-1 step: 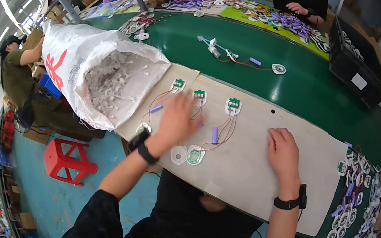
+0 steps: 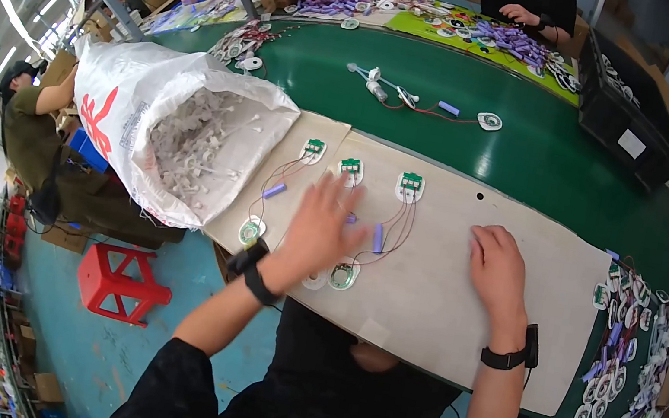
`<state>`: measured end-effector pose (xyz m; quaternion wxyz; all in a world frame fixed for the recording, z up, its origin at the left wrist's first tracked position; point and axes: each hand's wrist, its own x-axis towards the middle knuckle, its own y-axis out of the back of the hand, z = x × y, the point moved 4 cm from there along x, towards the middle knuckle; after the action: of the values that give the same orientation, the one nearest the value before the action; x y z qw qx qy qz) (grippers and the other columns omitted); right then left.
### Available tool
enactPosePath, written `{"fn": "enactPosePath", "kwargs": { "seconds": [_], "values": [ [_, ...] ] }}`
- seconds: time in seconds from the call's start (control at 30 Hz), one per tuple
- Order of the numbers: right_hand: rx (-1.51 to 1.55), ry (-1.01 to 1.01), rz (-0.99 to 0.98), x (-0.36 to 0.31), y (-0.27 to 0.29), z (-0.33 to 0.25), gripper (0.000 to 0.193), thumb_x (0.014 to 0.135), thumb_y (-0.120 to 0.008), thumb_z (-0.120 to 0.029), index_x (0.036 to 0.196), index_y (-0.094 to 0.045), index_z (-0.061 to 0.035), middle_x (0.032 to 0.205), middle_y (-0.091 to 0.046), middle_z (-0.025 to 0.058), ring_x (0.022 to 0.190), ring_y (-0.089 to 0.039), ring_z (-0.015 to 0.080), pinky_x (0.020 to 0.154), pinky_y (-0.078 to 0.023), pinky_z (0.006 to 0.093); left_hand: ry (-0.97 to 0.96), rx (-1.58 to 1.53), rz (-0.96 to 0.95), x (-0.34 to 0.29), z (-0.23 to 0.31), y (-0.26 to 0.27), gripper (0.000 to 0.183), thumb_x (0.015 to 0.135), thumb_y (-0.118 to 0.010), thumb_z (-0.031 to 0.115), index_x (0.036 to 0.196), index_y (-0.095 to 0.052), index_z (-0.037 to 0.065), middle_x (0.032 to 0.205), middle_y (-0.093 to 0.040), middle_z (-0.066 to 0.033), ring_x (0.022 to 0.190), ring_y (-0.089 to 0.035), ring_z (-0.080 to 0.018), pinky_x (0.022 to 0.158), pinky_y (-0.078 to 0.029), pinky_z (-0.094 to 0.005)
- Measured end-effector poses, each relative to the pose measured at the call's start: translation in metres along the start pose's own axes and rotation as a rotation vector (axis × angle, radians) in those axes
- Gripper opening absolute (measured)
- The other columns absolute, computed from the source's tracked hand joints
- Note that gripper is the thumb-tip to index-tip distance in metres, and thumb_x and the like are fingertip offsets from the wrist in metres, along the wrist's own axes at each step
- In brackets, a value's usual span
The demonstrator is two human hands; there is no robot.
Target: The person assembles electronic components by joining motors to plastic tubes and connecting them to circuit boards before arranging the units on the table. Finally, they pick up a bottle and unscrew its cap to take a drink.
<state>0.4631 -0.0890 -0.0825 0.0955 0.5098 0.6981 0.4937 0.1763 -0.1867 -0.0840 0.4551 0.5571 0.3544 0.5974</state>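
Note:
My left hand (image 2: pixel 321 226), fingers spread, is over the middle of three wired assemblies on a beige board (image 2: pixel 432 312). It covers most of that assembly's wires and cell. The assembly's green circuit board (image 2: pixel 350 165) shows beyond the fingertips. To the left is another green circuit board (image 2: pixel 314 147), wired to a purple cell (image 2: pixel 274 191) and a round white part (image 2: pixel 252 229). Right of my left hand, a third green circuit board (image 2: pixel 411 183) joins a purple cell (image 2: pixel 378 238) and a ring-shaped part (image 2: pixel 343 275). My right hand (image 2: pixel 501 275) rests on the board, fingers loosely extended, holding nothing visible.
A white sack (image 2: pixel 136 108) of small white plastic parts lies open at the left. Wired assemblies are heaped at the right edge (image 2: pixel 615 341). A black crate (image 2: pixel 628 124) stands far right; a red stool (image 2: pixel 121 285) is on the floor. Other people work beyond.
My left hand has shifted slightly right and nearer to me, with its fingers more spread. It now hides more of the white disc below. My right hand stays in place.

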Motion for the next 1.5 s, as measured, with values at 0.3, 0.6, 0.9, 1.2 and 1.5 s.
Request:
{"fn": "enactPosePath", "kwargs": {
  "seconds": [0.3,0.6,0.9,1.2,1.5],
  "values": [
    [0.023,0.007,-0.004,0.001,-0.001,-0.004,0.019,0.092,-0.064,-0.006,0.110,-0.069,-0.0031,0.105,-0.066,0.0116,0.098,-0.064,0.0331,0.084,-0.054,0.0406,0.072,0.029,-0.218,-0.046,0.012,-0.003,0.069,0.096,-0.062,0.051,0.153,-0.045,0.017,0.165,-0.032,-0.0107,0.152,-0.026,-0.0384,0.116,-0.022,-0.0684],
    [0.006,0.020,0.011,-0.002,0.002,-0.003,0.018,0.093,-0.064,-0.007,0.109,-0.070,-0.0028,0.104,-0.067,0.0107,0.097,-0.064,0.0322,0.084,-0.054,0.0395,0.091,0.049,-0.206,-0.036,0.010,0.020,0.077,0.093,-0.065,0.049,0.153,-0.042,0.006,0.164,-0.031,-0.0170,0.153,-0.022,-0.0413,0.121,-0.014,-0.0636],
    [0.036,0.016,-0.002,0.000,-0.003,-0.006,0.016,0.094,-0.064,-0.008,0.107,-0.071,-0.0021,0.104,-0.068,0.0121,0.097,-0.064,0.0332,0.085,-0.053,0.0393,-0.049,-0.018,0.055,0.034,0.076,-0.053,0.087,0.092,-0.055,0.065,0.147,-0.049,-0.002,0.158,-0.041,-0.0163,0.151,-0.029,-0.0357,0.124,-0.015,-0.0565],
    [-0.013,0.020,0.012,0.005,-0.005,-0.008,0.016,0.094,-0.061,-0.007,0.106,-0.071,-0.0016,0.103,-0.068,0.0138,0.093,-0.066,0.0344,0.083,-0.054,0.0400,0.034,-0.076,0.082,0.031,0.092,-0.012,0.084,0.087,-0.071,0.047,0.150,-0.044,-0.002,0.161,-0.035,-0.0197,0.152,-0.022,-0.0435,0.123,-0.017,-0.0597],
    [-0.162,-0.086,0.247,-0.002,0.028,0.020,0.022,0.092,-0.062,-0.015,0.109,-0.069,-0.0037,0.106,-0.068,0.0204,0.100,-0.065,0.0388,0.085,-0.052,0.0458,-0.289,-0.504,0.469,0.128,0.181,-0.017,0.054,0.078,-0.071,0.019,0.125,-0.060,-0.004,0.137,-0.056,-0.0261,0.135,-0.047,-0.0434,0.119,-0.031,-0.0538]
  ]
}}
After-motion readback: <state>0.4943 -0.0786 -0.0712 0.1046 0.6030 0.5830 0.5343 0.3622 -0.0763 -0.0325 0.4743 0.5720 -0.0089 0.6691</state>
